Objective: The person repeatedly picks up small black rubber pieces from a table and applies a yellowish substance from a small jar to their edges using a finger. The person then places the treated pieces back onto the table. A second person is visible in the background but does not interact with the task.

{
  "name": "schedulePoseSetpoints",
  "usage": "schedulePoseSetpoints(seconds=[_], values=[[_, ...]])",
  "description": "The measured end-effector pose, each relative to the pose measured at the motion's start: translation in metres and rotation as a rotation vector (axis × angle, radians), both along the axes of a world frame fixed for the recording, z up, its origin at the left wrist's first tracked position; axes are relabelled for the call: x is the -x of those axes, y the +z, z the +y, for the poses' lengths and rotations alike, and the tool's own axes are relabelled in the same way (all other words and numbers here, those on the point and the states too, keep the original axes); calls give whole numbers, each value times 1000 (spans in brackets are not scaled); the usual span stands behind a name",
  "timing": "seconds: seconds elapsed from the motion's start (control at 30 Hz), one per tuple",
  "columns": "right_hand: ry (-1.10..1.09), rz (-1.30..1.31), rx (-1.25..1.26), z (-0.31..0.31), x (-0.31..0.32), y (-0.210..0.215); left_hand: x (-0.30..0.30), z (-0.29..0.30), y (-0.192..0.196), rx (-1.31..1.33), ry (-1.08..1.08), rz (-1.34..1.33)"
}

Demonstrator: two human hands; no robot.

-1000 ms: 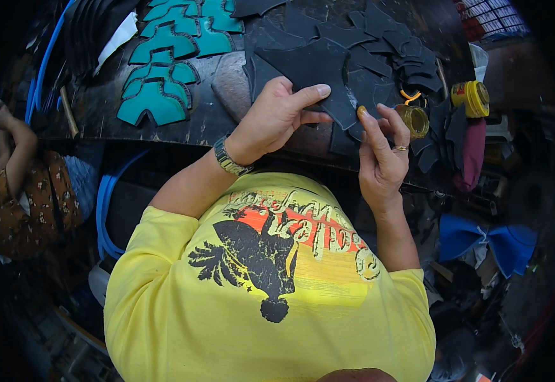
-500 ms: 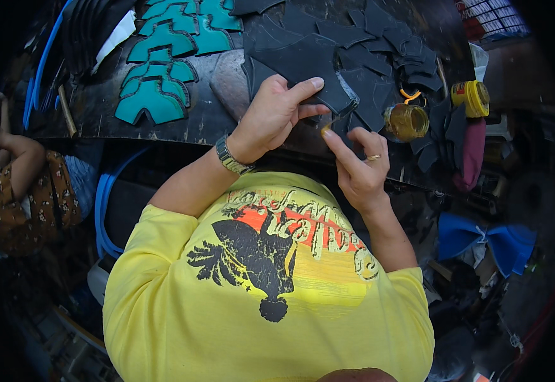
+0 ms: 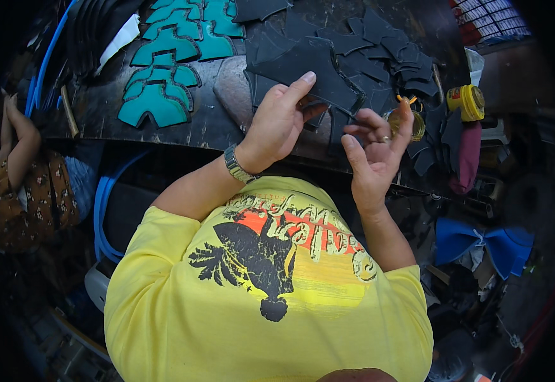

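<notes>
My left hand [image 3: 273, 122] grips the near edge of a black leather-like cut piece [image 3: 308, 65], thumb on top and fingers beneath. A dark band runs along the piece's right edge. Just right of it is my right hand [image 3: 379, 143], open and holding nothing, its index finger raised in front of a glass jar of amber, glue-like stuff [image 3: 415, 125]. The finger partly covers the jar and an orange loop [image 3: 407, 99] behind it. More black cut pieces [image 3: 379, 44] lie in an overlapping heap beyond and to the right.
Overlapping teal cut pieces [image 3: 153, 105] lie on the dark table [image 3: 210, 135] at left, near a wooden stick [image 3: 69, 112]. A yellow jar [image 3: 466, 103] and maroon cloth [image 3: 465, 156] are at the right edge. Another person [image 3: 32, 197] is at far left.
My right hand has left the piece's edge and moved right to the jar, its fingers spreading. The pale wet streak along that edge now looks dark. My left hand keeps its hold.
</notes>
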State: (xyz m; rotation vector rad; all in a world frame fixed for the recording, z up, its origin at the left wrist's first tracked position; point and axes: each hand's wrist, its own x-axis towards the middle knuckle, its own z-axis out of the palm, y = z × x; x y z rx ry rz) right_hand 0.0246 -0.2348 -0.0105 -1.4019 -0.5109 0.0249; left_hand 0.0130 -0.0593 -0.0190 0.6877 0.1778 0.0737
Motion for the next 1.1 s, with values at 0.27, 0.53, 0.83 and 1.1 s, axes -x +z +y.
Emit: schedulePoseSetpoints(seconds=[0.27, 0.53, 0.83, 1.1], values=[[-17, 477, -351, 22, -16, 24, 15, -18, 8, -279, -57, -20], [-44, 256, -171, 4, -21, 29, 11, 50, 26, -861, -143, -106], [-152, 115, -152, -34, -33, 41, -129, 84, 26, -556, -4, 28], [-180, 101, -44, -74, -20, 36, -152, 136, 7, -591, 207, 12]])
